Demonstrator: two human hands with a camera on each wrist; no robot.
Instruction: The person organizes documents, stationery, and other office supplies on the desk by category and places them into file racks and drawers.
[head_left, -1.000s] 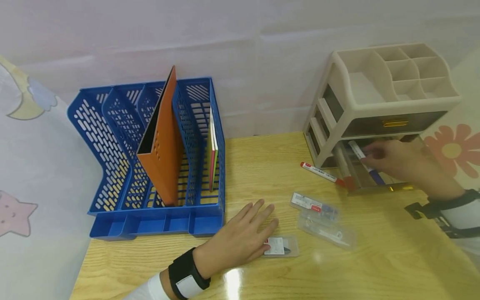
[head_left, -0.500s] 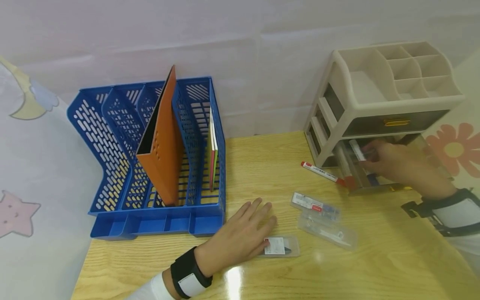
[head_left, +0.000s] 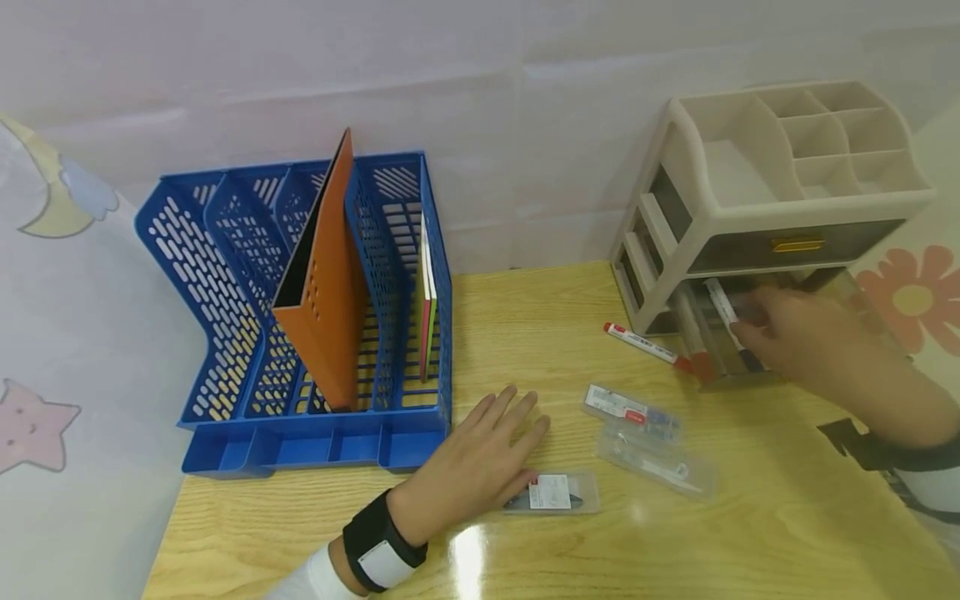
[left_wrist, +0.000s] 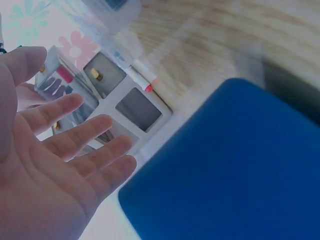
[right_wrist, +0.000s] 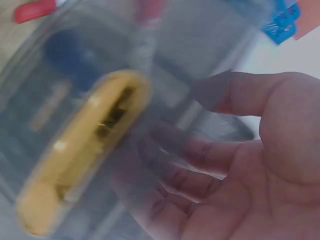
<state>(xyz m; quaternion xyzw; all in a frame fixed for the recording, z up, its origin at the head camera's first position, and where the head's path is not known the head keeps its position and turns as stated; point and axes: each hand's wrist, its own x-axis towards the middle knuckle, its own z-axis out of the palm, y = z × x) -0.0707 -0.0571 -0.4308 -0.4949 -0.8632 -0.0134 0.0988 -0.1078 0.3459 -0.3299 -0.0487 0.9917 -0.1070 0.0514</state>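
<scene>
My right hand (head_left: pixel 802 333) reaches into the pulled-out drawer (head_left: pixel 720 379) of a beige desk organizer, fingers loosely bent. In the right wrist view, thumb and fingers stand apart behind the see-through drawer front with its gold handle (right_wrist: pixel 85 150); I see nothing gripped. Close beside the fingers, a white marker (head_left: pixel 722 302) with a dark cap lies in the drawer. A red-capped marker lies left of it, behind the clear wall. My left hand (head_left: pixel 480 467) is spread over the table, its thumb at the left part of a clear plastic case (head_left: pixel 555 492) with a white label.
Two more clear cases, a labelled one (head_left: pixel 626 410) and a plain one (head_left: pixel 660 462), lie mid-table. A red marker (head_left: pixel 645 344) lies by the organizer (head_left: pixel 712 208). At left stands a blue file rack (head_left: pixel 315 450) holding an orange folder (head_left: pixel 330 308) and thin booklets (head_left: pixel 425 308).
My right hand shifts slightly right, away from the dark-capped marker, which shows more fully in the drawer. My left hand draws back slightly, uncovering more of the case.
</scene>
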